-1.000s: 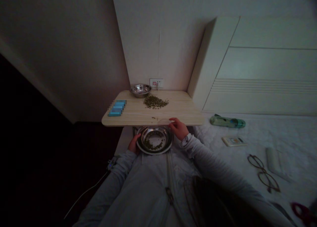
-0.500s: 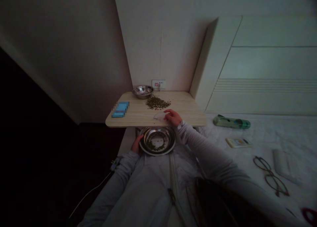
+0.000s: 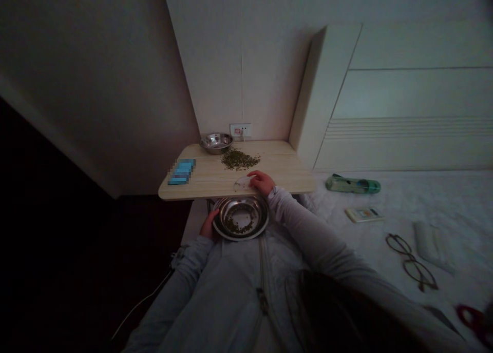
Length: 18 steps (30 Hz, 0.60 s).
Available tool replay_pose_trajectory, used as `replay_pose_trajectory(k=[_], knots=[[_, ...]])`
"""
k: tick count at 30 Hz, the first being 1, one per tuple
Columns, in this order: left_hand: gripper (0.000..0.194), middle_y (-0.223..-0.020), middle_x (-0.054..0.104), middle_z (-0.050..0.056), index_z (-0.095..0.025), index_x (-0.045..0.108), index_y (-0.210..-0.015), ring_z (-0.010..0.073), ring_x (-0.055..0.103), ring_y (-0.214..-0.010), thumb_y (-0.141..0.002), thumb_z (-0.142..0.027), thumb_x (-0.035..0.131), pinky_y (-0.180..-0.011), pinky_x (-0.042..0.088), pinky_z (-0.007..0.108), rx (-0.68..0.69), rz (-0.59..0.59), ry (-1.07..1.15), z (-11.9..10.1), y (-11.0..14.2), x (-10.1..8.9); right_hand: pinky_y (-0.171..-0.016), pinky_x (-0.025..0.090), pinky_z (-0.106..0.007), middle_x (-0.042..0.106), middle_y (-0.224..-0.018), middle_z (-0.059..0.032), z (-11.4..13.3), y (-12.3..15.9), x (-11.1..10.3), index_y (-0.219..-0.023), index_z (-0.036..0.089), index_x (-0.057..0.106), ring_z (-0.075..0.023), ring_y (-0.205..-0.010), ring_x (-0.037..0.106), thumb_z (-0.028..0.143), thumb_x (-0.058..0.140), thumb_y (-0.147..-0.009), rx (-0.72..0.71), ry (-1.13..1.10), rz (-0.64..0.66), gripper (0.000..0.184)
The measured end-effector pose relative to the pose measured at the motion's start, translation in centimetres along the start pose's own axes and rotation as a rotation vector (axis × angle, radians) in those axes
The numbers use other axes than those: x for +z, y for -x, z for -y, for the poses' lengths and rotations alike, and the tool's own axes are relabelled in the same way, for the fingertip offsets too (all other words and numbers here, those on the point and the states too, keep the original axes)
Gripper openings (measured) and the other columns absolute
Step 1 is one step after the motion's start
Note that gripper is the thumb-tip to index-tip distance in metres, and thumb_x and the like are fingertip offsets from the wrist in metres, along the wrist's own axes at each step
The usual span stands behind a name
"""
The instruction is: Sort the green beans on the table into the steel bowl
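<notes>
My left hand (image 3: 209, 226) is closed on the left side of a shiny metal bowl (image 3: 262, 224), held against my lap just below the table's front edge. Small green beans or grains (image 3: 239, 229) lie in a ring on its bottom. Above the bowl, my right hand (image 3: 262, 182) is at the front of the wooden table (image 3: 208, 181), fingers bent over a thin, clear, whitish piece (image 3: 242, 182); its exact kind is too faint to tell. Farther back, a loose pile of the same green grains (image 3: 239, 159) is spread on the tabletop.
A second metal bowl (image 3: 216, 142) stands at the table's back left, a blurred blue item (image 3: 182, 171) at its left. A wall socket (image 3: 240, 130) is behind. On the bed (image 3: 327, 209) lie a green bottle (image 3: 352, 184), a phone (image 3: 364, 214), glasses (image 3: 411, 260) and a pale case (image 3: 433, 246).
The whole view has shifted slightly, so things appear a little farther left. Both hands keep about the same places relative to the bowl and the table.
</notes>
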State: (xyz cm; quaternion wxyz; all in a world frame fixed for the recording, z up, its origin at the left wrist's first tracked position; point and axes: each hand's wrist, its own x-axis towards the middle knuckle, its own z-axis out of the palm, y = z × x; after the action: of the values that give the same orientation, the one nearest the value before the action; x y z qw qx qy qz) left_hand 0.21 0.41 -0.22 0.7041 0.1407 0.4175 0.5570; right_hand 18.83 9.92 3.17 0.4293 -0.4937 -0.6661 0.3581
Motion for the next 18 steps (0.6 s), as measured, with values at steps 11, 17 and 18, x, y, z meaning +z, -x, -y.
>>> replay_pose_trajectory(k=[11,17,18], knots=[[0.019,-0.058,0.066,0.005,-0.013,0.063,-0.065,0.0169,0.061,-0.064,-0.066,-0.020,0.046,-0.069,0.044,0.026,0.012,0.017,0.010,-0.08,-0.06,0.04,-0.048,0.034,-0.018,0.055,-0.052,0.0054,-0.11,-0.37,0.12,-0.082,0.019,0.054,-0.0061,-0.047,0.044,0.015,0.045,-0.060,0.027,-0.019,0.031,0.024],[0.021,-0.056,0.066,0.004,-0.013,0.063,-0.061,0.0151,0.061,-0.060,-0.068,-0.019,0.044,-0.066,0.045,0.025,-0.012,0.012,0.007,-0.29,0.03,0.20,-0.048,0.033,-0.018,0.053,-0.050,0.0053,0.18,-0.30,0.13,-0.080,0.018,0.054,-0.0063,-0.047,0.044,0.014,0.044,-0.058,0.053,-0.056,0.059,0.024],[0.021,-0.055,0.065,0.004,-0.013,0.062,-0.061,0.0152,0.061,-0.059,-0.068,-0.019,0.044,-0.066,0.045,0.025,-0.014,0.003,0.000,-0.30,0.03,0.21,-0.046,0.032,-0.017,0.053,-0.050,0.0052,0.16,-0.30,0.12,-0.080,0.018,0.054,-0.0062,-0.046,0.043,0.014,0.044,-0.058,0.050,-0.052,0.061,0.024]])
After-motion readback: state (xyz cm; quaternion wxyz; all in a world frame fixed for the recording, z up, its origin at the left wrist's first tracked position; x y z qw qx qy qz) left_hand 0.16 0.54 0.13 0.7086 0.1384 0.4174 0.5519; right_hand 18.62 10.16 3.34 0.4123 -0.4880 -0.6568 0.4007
